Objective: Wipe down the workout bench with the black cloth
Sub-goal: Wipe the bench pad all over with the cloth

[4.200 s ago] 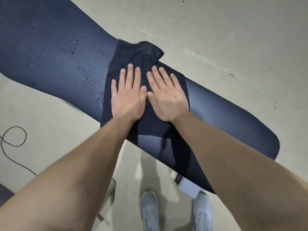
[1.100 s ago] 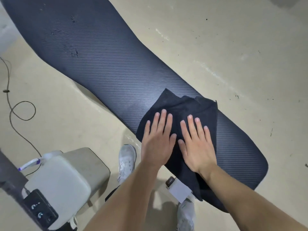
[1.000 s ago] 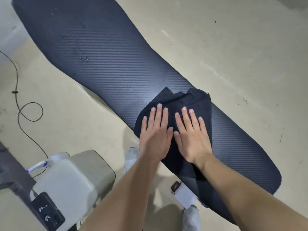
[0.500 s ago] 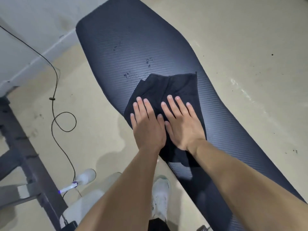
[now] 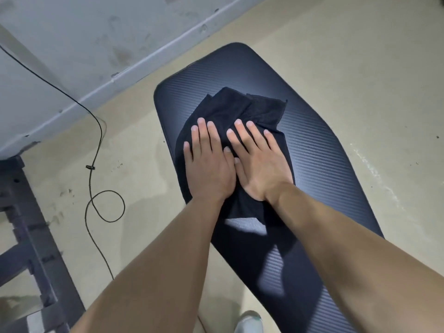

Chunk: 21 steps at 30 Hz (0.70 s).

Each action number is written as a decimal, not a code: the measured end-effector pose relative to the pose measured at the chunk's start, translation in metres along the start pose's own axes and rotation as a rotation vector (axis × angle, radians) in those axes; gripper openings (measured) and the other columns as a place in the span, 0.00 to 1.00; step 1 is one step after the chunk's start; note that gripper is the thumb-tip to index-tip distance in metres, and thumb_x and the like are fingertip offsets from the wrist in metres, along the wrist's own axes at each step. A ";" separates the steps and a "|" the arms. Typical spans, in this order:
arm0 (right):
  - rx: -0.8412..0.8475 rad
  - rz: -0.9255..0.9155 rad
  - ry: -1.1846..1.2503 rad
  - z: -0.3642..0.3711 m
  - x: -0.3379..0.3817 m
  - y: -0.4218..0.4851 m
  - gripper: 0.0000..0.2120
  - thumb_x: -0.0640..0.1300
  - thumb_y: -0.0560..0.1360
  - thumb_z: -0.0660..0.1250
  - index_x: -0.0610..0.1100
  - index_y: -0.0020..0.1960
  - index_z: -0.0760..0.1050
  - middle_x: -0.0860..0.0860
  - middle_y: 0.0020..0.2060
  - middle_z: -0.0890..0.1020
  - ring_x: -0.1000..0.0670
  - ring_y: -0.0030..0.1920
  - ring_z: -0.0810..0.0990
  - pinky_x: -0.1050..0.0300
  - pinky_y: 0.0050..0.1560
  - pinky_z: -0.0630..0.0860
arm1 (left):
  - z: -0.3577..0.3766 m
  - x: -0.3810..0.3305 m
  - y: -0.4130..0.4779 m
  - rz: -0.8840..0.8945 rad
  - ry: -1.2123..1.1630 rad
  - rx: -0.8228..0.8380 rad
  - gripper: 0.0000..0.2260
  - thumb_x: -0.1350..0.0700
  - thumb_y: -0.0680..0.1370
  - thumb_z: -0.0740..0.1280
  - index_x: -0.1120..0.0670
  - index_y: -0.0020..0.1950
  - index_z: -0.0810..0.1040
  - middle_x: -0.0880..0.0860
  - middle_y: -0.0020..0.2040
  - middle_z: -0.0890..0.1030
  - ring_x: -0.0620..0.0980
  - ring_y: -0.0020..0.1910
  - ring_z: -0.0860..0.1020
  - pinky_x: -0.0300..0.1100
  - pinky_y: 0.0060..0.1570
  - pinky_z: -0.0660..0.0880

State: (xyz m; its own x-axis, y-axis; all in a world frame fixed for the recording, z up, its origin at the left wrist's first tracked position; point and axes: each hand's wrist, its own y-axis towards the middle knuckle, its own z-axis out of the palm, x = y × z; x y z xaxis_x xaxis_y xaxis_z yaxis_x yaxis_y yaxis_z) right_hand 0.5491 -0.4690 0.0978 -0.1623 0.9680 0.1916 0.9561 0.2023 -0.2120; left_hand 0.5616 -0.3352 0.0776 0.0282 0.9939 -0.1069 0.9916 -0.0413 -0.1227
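The workout bench (image 5: 312, 145) is a long dark pad with a ribbed weave, running from the upper middle to the lower right. A black cloth (image 5: 240, 109) lies bunched near the pad's far rounded end. My left hand (image 5: 209, 164) and my right hand (image 5: 259, 162) press flat on the cloth side by side, fingers spread and pointing toward the far end. The cloth's near part is hidden under my palms and wrists.
A black cable (image 5: 96, 145) loops over the beige floor (image 5: 360, 56) at left. A dark metal frame (image 5: 28, 236) stands at the lower left. A grey wall (image 5: 72, 44) and its baseboard run behind the bench end. A white shoe (image 5: 248, 322) shows at the bottom edge.
Both hands have pushed the cloth along the pad from its near part up to the far rounded end. The cloth has bunched ahead of the fingers, and the droplets seen earlier are covered.
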 end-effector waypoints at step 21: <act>-0.097 0.036 0.020 -0.026 -0.022 0.183 0.28 0.52 0.82 0.45 0.49 0.81 0.45 0.51 0.81 0.46 0.49 0.81 0.46 0.43 0.73 0.57 | -0.022 0.009 0.189 -0.044 0.035 0.003 0.27 0.48 0.84 0.46 0.52 0.82 0.46 0.52 0.83 0.49 0.51 0.81 0.48 0.54 0.78 0.48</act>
State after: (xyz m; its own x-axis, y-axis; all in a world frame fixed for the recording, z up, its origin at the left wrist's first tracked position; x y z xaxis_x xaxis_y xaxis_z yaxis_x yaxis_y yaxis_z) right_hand 0.7340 -0.4570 0.0793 -0.1239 0.9709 0.2050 0.9804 0.1516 -0.1258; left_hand 0.7521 -0.3317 0.0748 -0.0114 0.9977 -0.0668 0.9916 0.0027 -0.1297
